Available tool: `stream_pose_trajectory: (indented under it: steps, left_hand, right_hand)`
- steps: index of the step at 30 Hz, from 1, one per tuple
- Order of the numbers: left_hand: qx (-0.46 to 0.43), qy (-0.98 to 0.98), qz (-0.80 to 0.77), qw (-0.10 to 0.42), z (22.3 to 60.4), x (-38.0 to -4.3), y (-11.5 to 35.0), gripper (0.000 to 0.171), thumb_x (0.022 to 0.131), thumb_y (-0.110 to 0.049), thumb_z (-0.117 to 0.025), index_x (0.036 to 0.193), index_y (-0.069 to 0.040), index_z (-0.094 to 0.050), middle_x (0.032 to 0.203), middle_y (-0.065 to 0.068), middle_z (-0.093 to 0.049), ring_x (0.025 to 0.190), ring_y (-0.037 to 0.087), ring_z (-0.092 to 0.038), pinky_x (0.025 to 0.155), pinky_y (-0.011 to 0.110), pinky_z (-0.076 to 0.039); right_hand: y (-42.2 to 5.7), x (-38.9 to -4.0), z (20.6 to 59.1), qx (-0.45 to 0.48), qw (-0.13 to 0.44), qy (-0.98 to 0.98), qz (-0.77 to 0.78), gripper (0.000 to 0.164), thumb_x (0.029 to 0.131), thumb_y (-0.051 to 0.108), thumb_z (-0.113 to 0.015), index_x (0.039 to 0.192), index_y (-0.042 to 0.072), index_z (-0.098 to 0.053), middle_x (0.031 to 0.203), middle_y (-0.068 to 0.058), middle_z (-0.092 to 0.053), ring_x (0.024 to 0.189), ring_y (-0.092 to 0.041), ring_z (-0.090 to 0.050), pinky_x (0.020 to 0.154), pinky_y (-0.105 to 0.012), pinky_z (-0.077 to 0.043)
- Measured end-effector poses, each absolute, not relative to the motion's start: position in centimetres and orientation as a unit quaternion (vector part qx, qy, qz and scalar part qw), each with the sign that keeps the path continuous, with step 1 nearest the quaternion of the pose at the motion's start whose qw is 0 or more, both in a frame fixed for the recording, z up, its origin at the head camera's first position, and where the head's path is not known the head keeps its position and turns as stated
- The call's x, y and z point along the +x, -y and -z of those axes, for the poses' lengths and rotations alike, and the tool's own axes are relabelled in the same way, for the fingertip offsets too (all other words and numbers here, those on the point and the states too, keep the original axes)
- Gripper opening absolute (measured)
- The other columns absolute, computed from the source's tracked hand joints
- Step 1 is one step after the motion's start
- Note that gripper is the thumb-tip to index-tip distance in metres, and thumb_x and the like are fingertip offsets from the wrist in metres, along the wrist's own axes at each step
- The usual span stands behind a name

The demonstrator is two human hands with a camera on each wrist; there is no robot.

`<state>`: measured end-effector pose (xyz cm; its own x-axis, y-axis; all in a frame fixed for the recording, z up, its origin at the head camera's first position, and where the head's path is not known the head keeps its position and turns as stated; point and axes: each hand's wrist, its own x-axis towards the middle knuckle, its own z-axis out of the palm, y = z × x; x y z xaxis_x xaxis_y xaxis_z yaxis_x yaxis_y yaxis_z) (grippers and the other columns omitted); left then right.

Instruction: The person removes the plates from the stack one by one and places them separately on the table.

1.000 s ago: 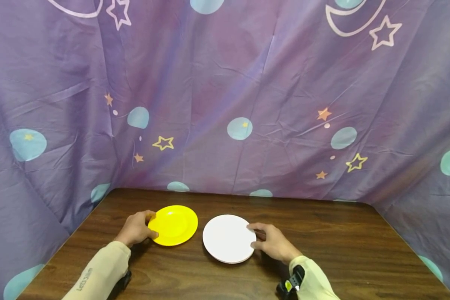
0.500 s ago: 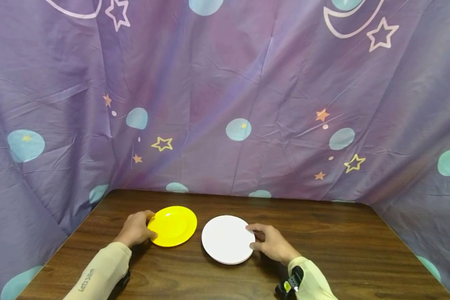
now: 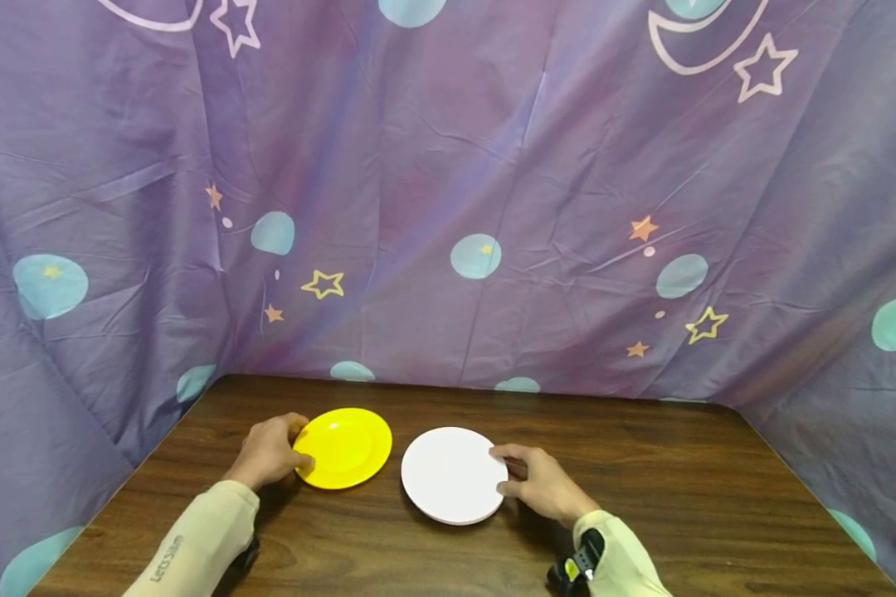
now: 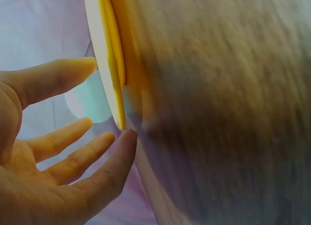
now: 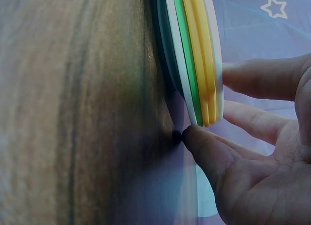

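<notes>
Table (image 3: 687, 489) holding one yellow plate (image 3: 348, 448), one plate pile (image 3: 451, 475); left hand (image 3: 267, 452), right hand (image 3: 547, 483) touching one each, fingers sitting apart.

left plate (image 3: 346, 448) | plate stack (image 3: 451, 474) just right of it | both on table (image 3: 642, 481) | cloth (image 3: 418, 149) behind

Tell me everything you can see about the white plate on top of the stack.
The white plate is round and plain, with a smooth, perhaps plastic, surface. It lies roughly flat atop a stack whose yellow, green and white edges show beneath, right of the yellow plate. The right hand appears to touch its right rim with its fingers.
</notes>
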<state>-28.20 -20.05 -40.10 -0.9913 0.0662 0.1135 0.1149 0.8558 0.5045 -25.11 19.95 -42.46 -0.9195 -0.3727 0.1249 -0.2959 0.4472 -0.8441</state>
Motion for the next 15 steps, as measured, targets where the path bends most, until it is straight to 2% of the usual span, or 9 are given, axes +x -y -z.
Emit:
stream_pose_trajectory:
  steps: [5, 11, 15]
  left_hand:
    - [-0.055, 0.960, 0.265, 0.068, 39.7, -28.0, 19.8, 0.062, 0.069, -0.012, -0.083, 0.126, 0.005, -0.062, 0.118, 0.024, -0.070, 0.109, 0.042, -0.065, 0.093, 0.058, -0.047]
    - [-0.055, 0.956, 0.279, 0.078, 39.2, -27.6, 18.9, 0.060, 0.070, -0.011, -0.085, 0.125, 0.003, -0.064, 0.119, 0.025, -0.070, 0.105, 0.039, -0.066, 0.090, 0.055, -0.049]
    - [-0.069, 0.947, 0.304, 0.081, 39.2, -27.4, 18.2, 0.059, 0.071, -0.008, -0.084, 0.125, 0.003, -0.064, 0.119, 0.027, -0.069, 0.102, 0.038, -0.069, 0.086, 0.049, -0.055]
  right_hand:
    - [-19.9, -25.1, 42.4, -0.197, 0.038, -0.851, 0.485, 0.050, 0.080, -0.005, -0.068, 0.128, -0.013, -0.057, 0.138, -0.037, -0.054, 0.128, -0.051, -0.055, 0.102, -0.044, -0.052]
    - [-20.0, -25.2, 42.4, -0.198, 0.037, -0.850, 0.487, 0.049, 0.081, -0.005, -0.069, 0.128, -0.013, -0.057, 0.139, -0.037, -0.053, 0.128, -0.051, -0.054, 0.102, -0.044, -0.051]
    - [-20.0, -25.2, 42.5, -0.199, 0.040, -0.848, 0.489, 0.050, 0.081, -0.005, -0.069, 0.129, -0.013, -0.056, 0.139, -0.036, -0.053, 0.128, -0.051, -0.054, 0.103, -0.045, -0.051]
